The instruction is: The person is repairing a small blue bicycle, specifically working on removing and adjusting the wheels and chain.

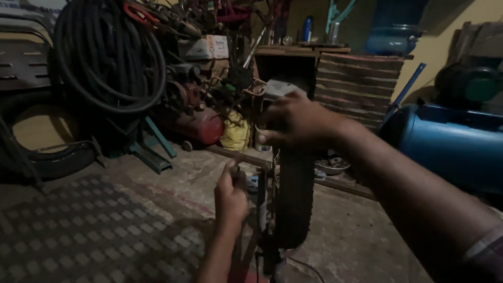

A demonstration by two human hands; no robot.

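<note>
Near the middle of the dim workshop floor, I see my right hand (pixel 296 123) clasped over the top of an upright black tyre (pixel 293 199), likely heavy, stiff and grippy, while my left hand (pixel 230 196) pinches something small beside it.

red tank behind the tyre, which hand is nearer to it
Left. In this view the left hand sits below the red tank, left of the tyre; the right hand rests on the tyre's top.

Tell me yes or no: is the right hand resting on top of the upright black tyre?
Yes, the right hand lies palm-down over the top of the upright black tyre, fingers curled over its tread.
</note>
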